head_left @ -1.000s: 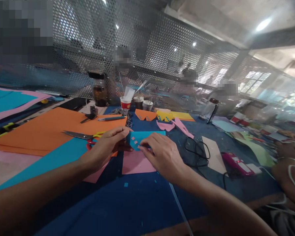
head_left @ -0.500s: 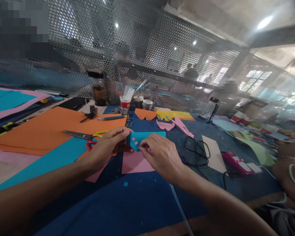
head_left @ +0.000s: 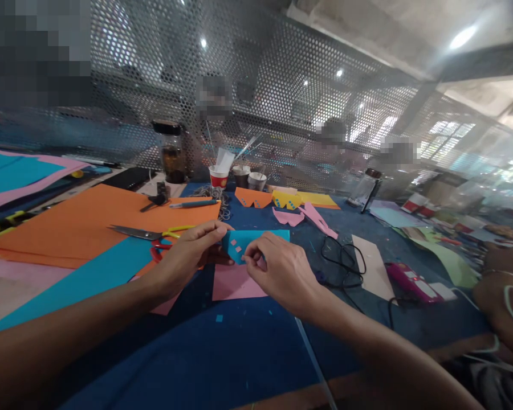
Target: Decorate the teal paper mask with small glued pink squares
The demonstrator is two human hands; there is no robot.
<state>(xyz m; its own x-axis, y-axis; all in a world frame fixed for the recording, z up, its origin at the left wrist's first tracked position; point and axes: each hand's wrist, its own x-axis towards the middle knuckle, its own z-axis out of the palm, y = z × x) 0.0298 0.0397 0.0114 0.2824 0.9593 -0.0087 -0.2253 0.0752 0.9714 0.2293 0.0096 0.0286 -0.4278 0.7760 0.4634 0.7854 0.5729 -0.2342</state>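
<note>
Blue paper piece (head_left: 256, 239), bearing small pink squares, is held above the pink sheet (head_left: 235, 283), long axis left-right. Left end is pinched by the left hand (head_left: 188, 256); near edge is pinched by the right hand (head_left: 282, 273). Scissors (head_left: 154, 234) lie left; black cable (head_left: 346, 265) lies right.

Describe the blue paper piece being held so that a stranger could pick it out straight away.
Start at the big orange sheet on the left of the table, then go right past the scissors to the two hands. The blue paper piece is pinched between the left hand and right hand. Unlike the plain pink sheet under it, it bears small pink squares.
</note>
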